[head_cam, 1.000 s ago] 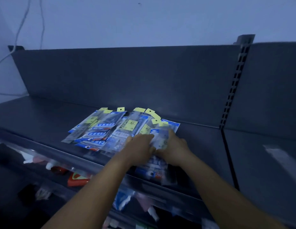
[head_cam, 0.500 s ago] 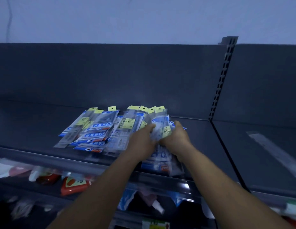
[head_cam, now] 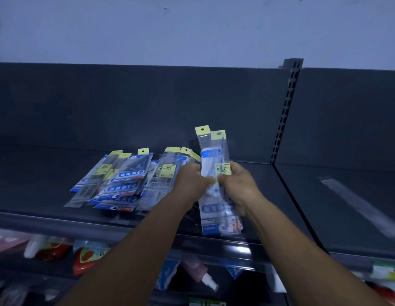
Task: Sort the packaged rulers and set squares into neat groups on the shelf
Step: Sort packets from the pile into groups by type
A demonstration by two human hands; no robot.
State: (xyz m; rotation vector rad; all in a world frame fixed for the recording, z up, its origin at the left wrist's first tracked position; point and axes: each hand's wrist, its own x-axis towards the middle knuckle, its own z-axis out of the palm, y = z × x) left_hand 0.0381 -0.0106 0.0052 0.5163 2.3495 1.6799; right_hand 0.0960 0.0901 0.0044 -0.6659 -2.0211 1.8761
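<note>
Left hand and right hand together pinch a small bundle of clear, yellow-tabbed ruler packets, raised at centre frame above the dark grey metal shelf. Step judged: separating one group. Next: square the bundle, set it apart from the fanned packets at centre left.

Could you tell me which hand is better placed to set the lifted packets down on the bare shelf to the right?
Probably the right hand: it grips the packets nearest the bare shelf; the left hand sits beside the pile.
</note>
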